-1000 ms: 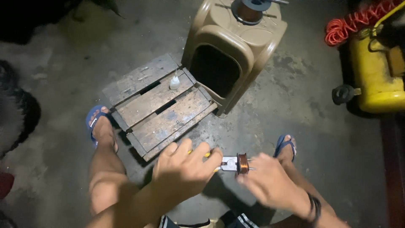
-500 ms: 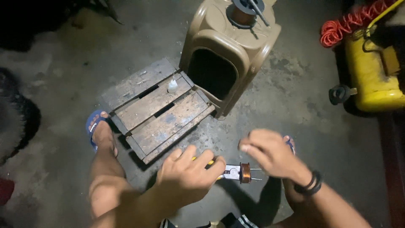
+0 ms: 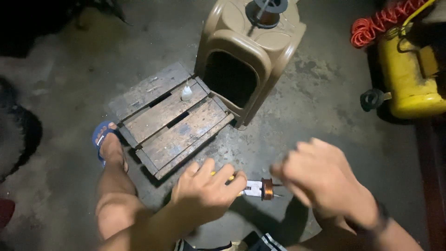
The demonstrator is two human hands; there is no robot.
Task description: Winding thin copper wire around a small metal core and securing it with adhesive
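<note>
My left hand grips a yellow-handled pair of pliers low in the head view. The metal jaws clamp a small copper wire coil on a thin pin. My right hand hovers just right of the coil, blurred, fingers curled close to the pin's end. Whether the fingers touch the coil or hold a thin wire I cannot tell.
A worn wooden pallet board lies on the concrete floor with a small white bottle on it. Behind stands a tan plastic stool bearing a wire spool. A yellow machine with red coiled hose sits right.
My right hand has lifted from beside the coil and swung up and right, then nearer the coil's end. The left hand and pliers stay nearly still.
</note>
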